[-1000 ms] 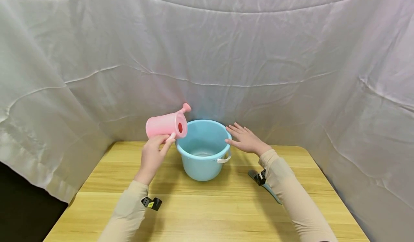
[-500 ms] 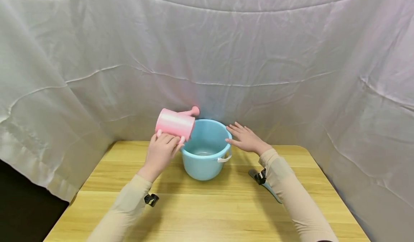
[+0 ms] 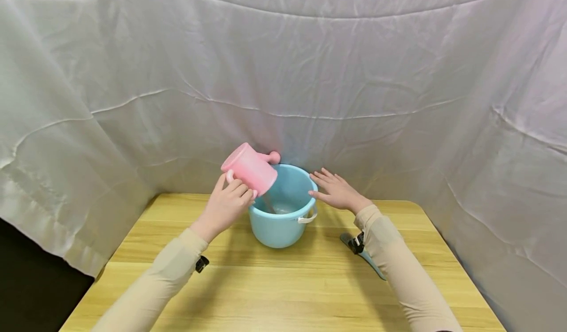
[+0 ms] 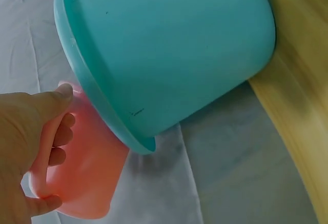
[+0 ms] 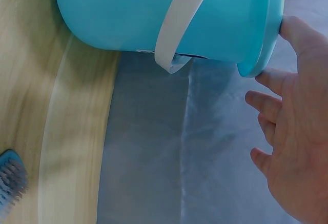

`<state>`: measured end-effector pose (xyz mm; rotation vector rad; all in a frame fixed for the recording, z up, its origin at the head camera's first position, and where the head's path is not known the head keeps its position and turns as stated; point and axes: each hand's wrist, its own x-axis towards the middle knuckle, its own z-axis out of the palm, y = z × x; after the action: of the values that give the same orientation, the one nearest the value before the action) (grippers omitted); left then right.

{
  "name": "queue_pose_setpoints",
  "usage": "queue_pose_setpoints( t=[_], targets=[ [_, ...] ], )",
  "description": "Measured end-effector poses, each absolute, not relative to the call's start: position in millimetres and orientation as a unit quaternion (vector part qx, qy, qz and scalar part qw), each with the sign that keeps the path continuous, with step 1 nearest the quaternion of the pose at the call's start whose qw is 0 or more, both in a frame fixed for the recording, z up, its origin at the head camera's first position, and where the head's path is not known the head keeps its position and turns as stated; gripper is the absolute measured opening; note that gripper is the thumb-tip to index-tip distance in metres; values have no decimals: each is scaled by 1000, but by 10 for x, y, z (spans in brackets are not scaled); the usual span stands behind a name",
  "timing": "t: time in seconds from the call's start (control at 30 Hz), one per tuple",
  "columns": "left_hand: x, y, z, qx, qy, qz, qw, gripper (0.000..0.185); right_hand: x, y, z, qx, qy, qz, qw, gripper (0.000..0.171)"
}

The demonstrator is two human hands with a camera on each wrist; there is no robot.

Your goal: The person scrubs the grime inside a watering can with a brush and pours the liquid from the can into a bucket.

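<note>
**Pink can tipped over the bucket's left rim**

Fingers of the left hand [image 3: 224,205] curl around the handle of a pink watering can [image 3: 250,168]; the left wrist view shows the thumb on top and the knuckles tucked through the loop. The can is tilted steeply, its open mouth down and to the right over the left rim of a blue bucket [image 3: 283,223], with its spout pointing to the right above the bucket's far rim. A thin stream runs from the can's mouth into the bucket.

The right hand [image 3: 335,191] is flat and spread, gripping nothing. Its thumb tip touches the bucket's right rim, as the right wrist view shows, while the other fingers stand just clear of the rim.

The bucket stands on a wooden table [image 3: 288,292], towards the far edge, close to the white cloth backdrop [image 3: 310,66]. Its white handle [image 3: 307,218] hangs down on the near right side. A blue brush [image 3: 362,253] lies on the table to the right, partly under the right forearm. Bare wood runs from the bucket to the near edge and out to both sides.
</note>
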<state>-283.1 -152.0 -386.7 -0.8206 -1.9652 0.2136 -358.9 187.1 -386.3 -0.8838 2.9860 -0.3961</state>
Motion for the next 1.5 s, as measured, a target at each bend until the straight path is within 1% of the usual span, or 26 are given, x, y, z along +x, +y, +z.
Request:
queue_pose_setpoints(
  t=[0.3,0.5,0.6,0.9,1.07,1.2,1.5],
  targets=[
    [-2841,-1541,-3724,-371,-793,122,467,3,-3593,1882,-3864,-281,952,-126,-2,69],
    [-2853,-1525,-3579,-389,-777,179,461,12,-3590,1893,-3856,-282,951,-127,-4,69],
    [-2871,-1511,-3525,-401,-764,207,461,12,-3586,1893,-3857,-281,951,-128,-2,69],
    [-2882,-1489,-3389,-411,-757,277,426,10,-3571,1893,-3851,-282,951,-130,-3,68],
    [-2883,-1472,-3328,-420,-745,292,429,11,-3574,1888,-3852,-283,950,-130,-4,68],
    [-2898,-1470,-3296,-419,-747,301,419,12,-3587,1885,-3874,-287,949,-127,-12,68],
    [-2926,-1469,-3292,-414,-749,312,412,14,-3588,1885,-3873,-289,949,-122,-17,68]
  ],
)
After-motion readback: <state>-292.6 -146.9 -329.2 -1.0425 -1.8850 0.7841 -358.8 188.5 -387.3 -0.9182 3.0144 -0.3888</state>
